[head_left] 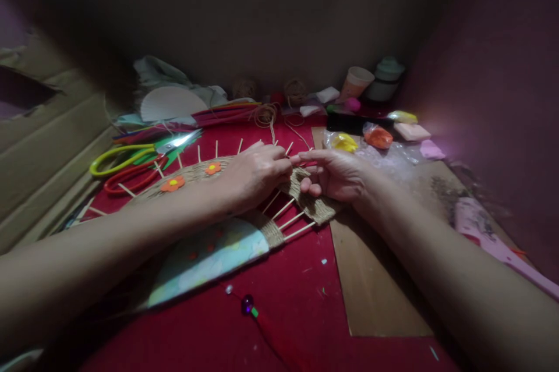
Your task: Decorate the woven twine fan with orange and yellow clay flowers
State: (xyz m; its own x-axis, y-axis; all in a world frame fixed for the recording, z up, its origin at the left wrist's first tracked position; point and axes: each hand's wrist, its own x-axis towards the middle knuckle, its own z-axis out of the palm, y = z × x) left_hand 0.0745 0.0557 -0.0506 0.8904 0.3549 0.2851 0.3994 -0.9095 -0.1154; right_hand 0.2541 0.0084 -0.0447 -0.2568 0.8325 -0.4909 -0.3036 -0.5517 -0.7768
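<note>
A fan-shaped piece [317, 209] of brown twine woven over thin wooden sticks lies before me, its stick ends fanning outward. Orange clay flowers [173, 184] with yellow centres decorate its band, and a pale blue-green painted half-disc [227, 247] forms the inner part. Over the upper edge, my left hand [262, 171] is closed in a pinch on the twine [273, 133], mostly hidden under the fingers. My right hand [334, 177] meets it at the fingertips, index finger stretched, other fingers curled on the woven right end. My left forearm covers part of the fan.
Scissors [126, 168] with yellow and red handles lie at left. Behind are twine balls [296, 91], a paper cup [356, 84] and a lidded jar [386, 78]. Bagged yellow clay [344, 142] and orange clay [378, 137] sit by cardboard [384, 296]. A purple bead [247, 304] lies in front.
</note>
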